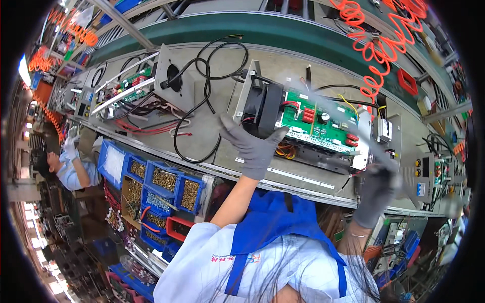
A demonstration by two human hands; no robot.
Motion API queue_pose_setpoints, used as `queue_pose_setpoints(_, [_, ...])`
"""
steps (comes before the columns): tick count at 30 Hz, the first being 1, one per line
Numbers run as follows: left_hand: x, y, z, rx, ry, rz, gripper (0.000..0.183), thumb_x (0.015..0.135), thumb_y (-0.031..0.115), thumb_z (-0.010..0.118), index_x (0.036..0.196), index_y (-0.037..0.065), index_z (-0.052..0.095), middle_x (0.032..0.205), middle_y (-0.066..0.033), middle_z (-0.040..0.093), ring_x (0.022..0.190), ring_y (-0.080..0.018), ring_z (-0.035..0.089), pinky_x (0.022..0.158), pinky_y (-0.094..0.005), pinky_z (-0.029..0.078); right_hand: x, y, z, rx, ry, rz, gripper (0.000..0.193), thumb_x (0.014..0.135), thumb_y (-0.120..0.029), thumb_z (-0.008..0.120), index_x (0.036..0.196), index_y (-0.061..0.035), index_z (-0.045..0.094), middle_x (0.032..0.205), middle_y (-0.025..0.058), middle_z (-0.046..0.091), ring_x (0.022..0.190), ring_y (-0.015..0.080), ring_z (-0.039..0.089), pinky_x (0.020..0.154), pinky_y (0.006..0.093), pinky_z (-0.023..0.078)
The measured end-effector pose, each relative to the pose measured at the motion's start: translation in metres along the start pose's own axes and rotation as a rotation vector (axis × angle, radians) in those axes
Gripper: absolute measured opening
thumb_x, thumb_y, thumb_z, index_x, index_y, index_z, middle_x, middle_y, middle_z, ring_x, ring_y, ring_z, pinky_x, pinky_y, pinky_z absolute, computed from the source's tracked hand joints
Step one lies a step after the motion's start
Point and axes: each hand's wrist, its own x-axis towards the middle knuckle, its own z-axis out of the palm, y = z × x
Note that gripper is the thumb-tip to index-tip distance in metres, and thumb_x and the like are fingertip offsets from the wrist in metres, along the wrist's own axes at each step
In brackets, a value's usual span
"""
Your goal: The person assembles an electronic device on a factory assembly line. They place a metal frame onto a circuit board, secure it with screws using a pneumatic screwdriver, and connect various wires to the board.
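One head-worn fisheye view looks steeply down from above the person's chest onto the worktop [217,126]. The green circuit board [316,121] sits near, just beyond centre; blue parts bins [166,184] lie below-left of it. Straight edges bow toward the rim.

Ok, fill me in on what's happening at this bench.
A person in grey gloves stands at a long assembly bench. The left hand rests against the black fan at the end of an open electronics unit with a green circuit board. The right hand, blurred, is at the unit's right end near some thin wires; whether it holds anything is unclear. Blue bins of screws sit along the bench's near edge.
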Motion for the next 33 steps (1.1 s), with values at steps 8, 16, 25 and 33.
queue_pose_setpoints(8, [-0.001, 0.013, 0.006, -0.086, -0.014, -0.13, 0.122, 0.061, 0.067, 0.079, 0.143, -0.006, 0.026, 0.124, -0.0326, 0.037, 0.107, -0.0479, 0.043, 0.089, -0.0555, 0.04, 0.081, -0.094, -0.183, -0.018, 0.059, -0.034, 0.044, 0.101, -0.021, 0.045, 0.135, 0.0073, 0.049, 0.136, 0.0241, 0.053, 0.133, 0.0327, 0.045, 0.114, 0.0436, 0.037])
queue_pose_setpoints(16, [0.01, 0.004, 0.008, -0.015, 0.046, -0.023, 0.123, 0.056, 0.062, 0.084, 0.143, -0.005, 0.028, 0.123, -0.0268, 0.041, 0.111, -0.0411, 0.04, 0.092, -0.0515, 0.037, 0.093, -0.036, -0.126, -0.039, 0.159, 0.128, 0.048, 0.102, -0.033, 0.042, 0.134, 0.0026, 0.05, 0.135, 0.0178, 0.056, 0.125, 0.028, 0.054, 0.109, 0.0423, 0.042])
queue_pose_setpoints(25, [0.075, -0.004, 0.038, -0.123, -0.016, 0.021, 0.118, 0.059, 0.063, 0.08, 0.145, 0.003, 0.027, 0.129, -0.0287, 0.039, 0.117, -0.0459, 0.04, 0.099, -0.0561, 0.033, 0.064, -0.012, -0.067, -0.539, 0.334, 0.019, 0.061, 0.102, -0.039, 0.038, 0.143, 0.0071, 0.037, 0.147, 0.0193, 0.042, 0.134, 0.0294, 0.043, 0.114, 0.0412, 0.032])
queue_pose_setpoints(33, [0.055, -0.018, 0.009, -0.098, 0.116, 0.042, 0.107, 0.062, 0.068, 0.073, 0.14, 0.005, 0.035, 0.121, -0.0244, 0.042, 0.11, -0.0415, 0.044, 0.092, -0.0527, 0.037, 0.029, -0.014, -0.033, -0.677, 0.379, 0.063, 0.064, 0.101, -0.041, 0.041, 0.141, 0.0085, 0.039, 0.143, 0.0214, 0.044, 0.131, 0.0305, 0.045, 0.112, 0.0418, 0.034])
